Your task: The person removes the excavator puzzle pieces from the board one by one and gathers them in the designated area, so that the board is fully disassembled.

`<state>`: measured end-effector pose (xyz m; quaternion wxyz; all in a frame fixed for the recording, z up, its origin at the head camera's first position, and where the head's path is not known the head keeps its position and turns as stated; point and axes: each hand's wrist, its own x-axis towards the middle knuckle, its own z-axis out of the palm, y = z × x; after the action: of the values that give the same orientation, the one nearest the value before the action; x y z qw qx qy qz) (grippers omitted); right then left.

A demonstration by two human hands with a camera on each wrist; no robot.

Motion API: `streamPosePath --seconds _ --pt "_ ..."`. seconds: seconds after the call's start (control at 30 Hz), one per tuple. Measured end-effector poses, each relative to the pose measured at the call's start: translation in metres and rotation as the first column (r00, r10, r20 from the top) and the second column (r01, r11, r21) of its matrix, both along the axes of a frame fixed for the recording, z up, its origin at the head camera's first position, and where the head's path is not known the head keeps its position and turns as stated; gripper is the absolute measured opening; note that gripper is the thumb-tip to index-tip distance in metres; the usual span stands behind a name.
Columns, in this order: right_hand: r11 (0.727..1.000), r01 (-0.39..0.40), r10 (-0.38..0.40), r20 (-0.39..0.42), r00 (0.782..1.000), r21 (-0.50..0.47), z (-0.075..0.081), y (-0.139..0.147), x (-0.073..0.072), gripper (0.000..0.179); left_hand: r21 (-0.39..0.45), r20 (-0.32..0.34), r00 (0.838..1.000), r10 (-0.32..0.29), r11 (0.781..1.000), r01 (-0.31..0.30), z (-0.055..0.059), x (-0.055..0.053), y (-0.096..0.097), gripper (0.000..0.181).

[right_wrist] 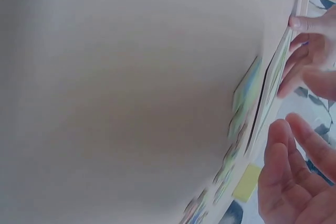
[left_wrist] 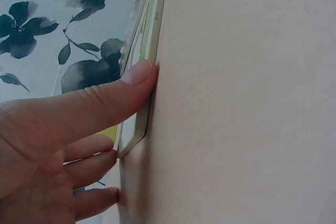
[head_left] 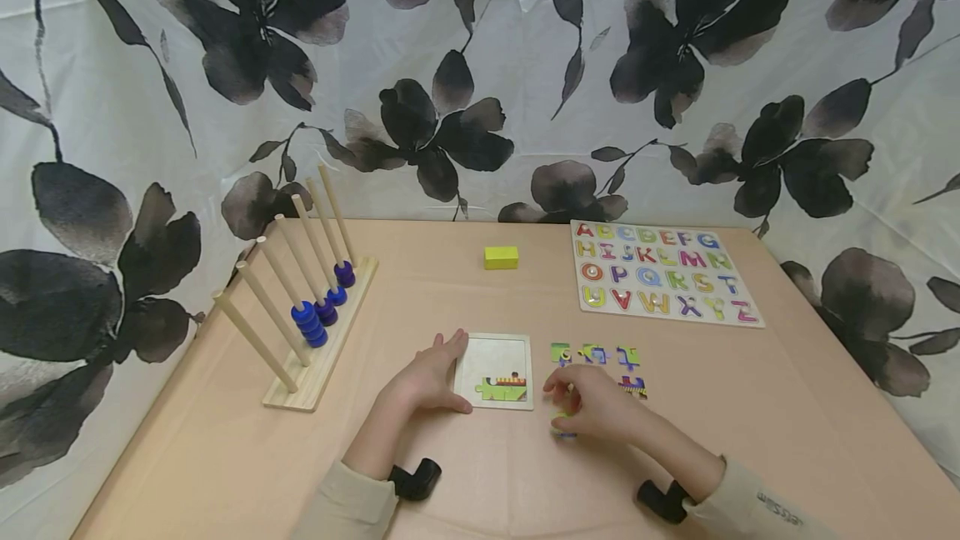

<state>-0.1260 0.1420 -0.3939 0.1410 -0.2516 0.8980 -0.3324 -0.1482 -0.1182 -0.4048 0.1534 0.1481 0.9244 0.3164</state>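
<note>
My left hand holds the left side of a small white puzzle tray, thumb at the near edge and fingers toward the far left corner. In the left wrist view, the thumb presses the tray's rim. Joined green picture pieces lie in the tray's near part. Over the table just right of the tray, my right hand hovers with bent, parted fingers and nothing between them. Beneath it is a loose jigsaw piece, partly hidden by the thumb. Several more jigsaw pieces lie beyond that hand.
A wooden peg stand with blue and purple rings is at the left. A yellow block sits behind the tray. The alphabet board lies at the back right. Flowered cloth hangs along the table's far edge.
</note>
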Motion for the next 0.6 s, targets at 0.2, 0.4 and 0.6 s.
streamPosePath --seconds 0.2,0.4,0.6 --pt "1.000 0.025 -0.025 0.005 1.000 0.004 0.002 -0.022 -0.001 0.031 0.001 -0.001 1.000 -0.001 1.000 0.001 0.000 0.000 0.000 0.101" --pt "0.999 0.014 -0.013 -0.025 1.000 0.035 0.003 -0.043 -0.007 0.032 -0.003 0.002 1.000 -0.001 1.000 0.001 0.000 0.000 0.000 0.100" --pt "0.996 -0.039 0.043 -0.053 0.998 0.080 -0.002 -0.058 -0.017 0.035 -0.010 0.001 1.000 -0.010 1.000 0.010 0.001 0.000 -0.001 0.100"
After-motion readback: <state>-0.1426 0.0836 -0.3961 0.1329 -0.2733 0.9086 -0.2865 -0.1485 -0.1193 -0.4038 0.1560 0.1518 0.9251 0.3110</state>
